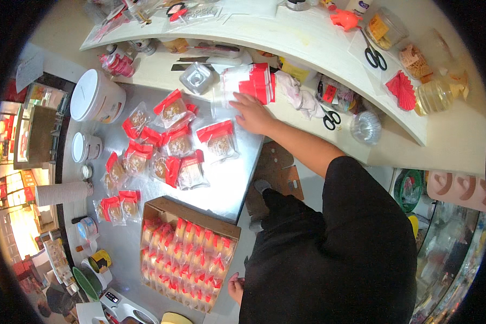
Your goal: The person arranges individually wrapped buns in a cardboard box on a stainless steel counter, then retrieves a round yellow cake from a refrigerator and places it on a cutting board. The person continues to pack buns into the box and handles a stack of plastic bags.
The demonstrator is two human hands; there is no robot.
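Observation:
My right hand [250,112] lies with spread fingers at the near edge of a stack of clear plastic bags with red tops [249,83], touching it. My left hand [235,286] hangs beside the cardboard box [152,206], its fingers loosely curled and nothing seen in them. Rows of small wrapped pastries [186,259] with red-topped wrappers fill this box. Several larger pastries in red-topped clear bags [178,141] lie scattered on the metal worktop [227,190]. One bagged pastry [219,141] lies apart, nearest my right hand.
A large white tub [97,97], a smaller tub [86,147] and stacked paper cups [62,193] line the far edge. A clear plastic container [196,78], a cloth [299,95] and black-handled scissors [331,120] lie beneath a white shelf [299,36]. A kitchen scale [125,303] stands beyond the box.

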